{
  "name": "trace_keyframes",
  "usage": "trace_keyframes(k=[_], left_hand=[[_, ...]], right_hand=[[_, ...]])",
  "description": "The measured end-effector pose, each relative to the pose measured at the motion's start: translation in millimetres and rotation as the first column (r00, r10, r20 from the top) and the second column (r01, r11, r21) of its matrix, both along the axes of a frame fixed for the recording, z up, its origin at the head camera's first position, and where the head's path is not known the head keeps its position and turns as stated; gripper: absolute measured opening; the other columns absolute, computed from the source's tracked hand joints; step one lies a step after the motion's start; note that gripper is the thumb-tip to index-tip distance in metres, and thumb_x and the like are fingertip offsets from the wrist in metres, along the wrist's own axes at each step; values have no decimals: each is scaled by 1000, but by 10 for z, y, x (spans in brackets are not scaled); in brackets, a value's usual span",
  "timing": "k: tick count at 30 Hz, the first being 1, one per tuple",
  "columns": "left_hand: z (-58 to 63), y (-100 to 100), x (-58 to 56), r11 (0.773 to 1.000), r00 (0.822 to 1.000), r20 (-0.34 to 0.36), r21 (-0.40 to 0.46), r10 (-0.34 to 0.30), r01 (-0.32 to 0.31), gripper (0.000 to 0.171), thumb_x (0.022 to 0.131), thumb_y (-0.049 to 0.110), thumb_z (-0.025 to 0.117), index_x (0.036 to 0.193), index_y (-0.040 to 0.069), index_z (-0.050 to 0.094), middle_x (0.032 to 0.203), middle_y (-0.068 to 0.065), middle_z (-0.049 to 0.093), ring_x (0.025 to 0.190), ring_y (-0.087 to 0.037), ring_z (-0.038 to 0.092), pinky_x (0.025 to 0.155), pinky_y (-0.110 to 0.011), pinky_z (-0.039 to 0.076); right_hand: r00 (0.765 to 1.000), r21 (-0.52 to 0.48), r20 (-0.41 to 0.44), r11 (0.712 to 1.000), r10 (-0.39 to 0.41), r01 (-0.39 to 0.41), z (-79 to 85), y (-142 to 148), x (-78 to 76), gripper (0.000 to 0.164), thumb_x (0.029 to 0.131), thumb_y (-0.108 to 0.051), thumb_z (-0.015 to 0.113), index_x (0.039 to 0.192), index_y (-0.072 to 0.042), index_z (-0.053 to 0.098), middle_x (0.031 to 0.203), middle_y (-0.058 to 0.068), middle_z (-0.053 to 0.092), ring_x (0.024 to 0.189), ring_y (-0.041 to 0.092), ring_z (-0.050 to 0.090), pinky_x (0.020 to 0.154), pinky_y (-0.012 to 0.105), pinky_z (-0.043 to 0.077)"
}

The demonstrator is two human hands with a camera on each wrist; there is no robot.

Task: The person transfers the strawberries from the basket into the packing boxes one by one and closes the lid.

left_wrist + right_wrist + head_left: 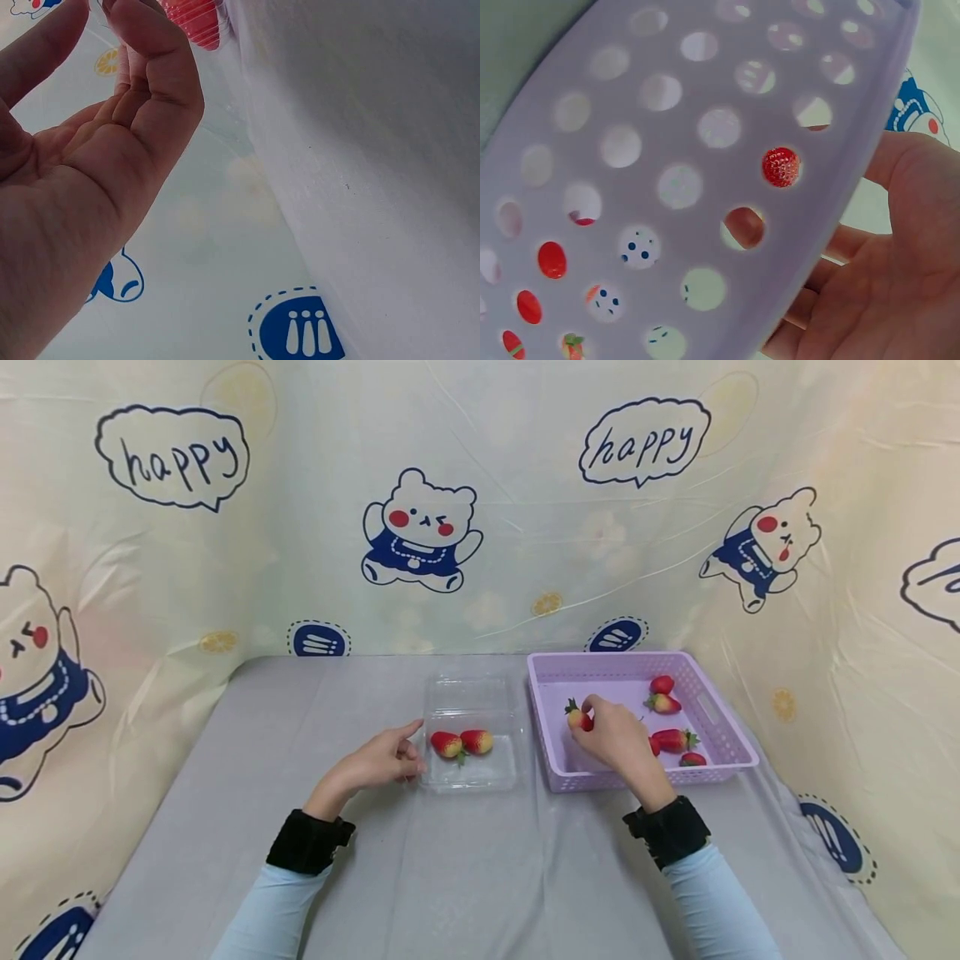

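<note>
A clear plastic box (pixel 495 772) lies with its lid folded back on the table, and two strawberries (pixel 476 742) rest in it. At its left rim is my left hand (pixel 382 758); thumb and curled fingers pinch the edge, with clear plastic showing between their tips in the left wrist view. My right hand (pixel 617 739) reaches over the front wall into a purple basket (pixel 551 756), pinching a strawberry (pixel 577 717) by its side, green leaves up. Through the basket's holes the right wrist view shows a red strawberry (pixel 781 166) near the fingers.
More strawberries (pixel 672 740) lie in the right half of the basket. The box stands just left of the basket on a grey cloth (pixel 450 877). A printed curtain (pixel 525 527) hangs behind and at both sides.
</note>
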State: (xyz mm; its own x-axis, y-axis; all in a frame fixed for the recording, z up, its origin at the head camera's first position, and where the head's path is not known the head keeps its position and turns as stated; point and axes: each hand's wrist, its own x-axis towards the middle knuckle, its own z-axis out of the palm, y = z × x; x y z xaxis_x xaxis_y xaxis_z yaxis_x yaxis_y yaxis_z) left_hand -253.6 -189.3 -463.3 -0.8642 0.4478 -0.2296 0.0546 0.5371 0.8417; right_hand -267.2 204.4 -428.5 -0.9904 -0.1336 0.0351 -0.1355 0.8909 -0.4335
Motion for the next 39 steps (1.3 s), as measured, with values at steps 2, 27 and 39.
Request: trace_keyframes(k=[2,27,39], left_hand=[[0,1,-5,1000,1000,3,11,-1,1,82,99,2,71,163,-10,21,84,-8,64,74,-24,60,73,-38,55],[0,8,7,1000,1000,8,8,-2,2,81,99,1,71,163,-10,21,85,-9,65,75,-26,61,74,-38,55],[4,-2,-4,1000,1000,17,19,0,0,82,99,2,71,163,-9,21,86,-10,65,76,-26,61,74,-38,55]], right_hand=[[1000,-9,-14,1000,6,-7,14,-14,2,37,94,-26,77,120,-3,65,76,7,60,69,25,59,61,35,49],[997,-5,-65,999,49,-50,100,-302,103,42,92,-31,80,123,-6,66,76,3,60,71,22,59,63,36,49],[987,-18,-132,995,90,-93,109,-446,121,34,92,-27,79,117,-8,67,78,2,61,68,21,56,58,34,48]])
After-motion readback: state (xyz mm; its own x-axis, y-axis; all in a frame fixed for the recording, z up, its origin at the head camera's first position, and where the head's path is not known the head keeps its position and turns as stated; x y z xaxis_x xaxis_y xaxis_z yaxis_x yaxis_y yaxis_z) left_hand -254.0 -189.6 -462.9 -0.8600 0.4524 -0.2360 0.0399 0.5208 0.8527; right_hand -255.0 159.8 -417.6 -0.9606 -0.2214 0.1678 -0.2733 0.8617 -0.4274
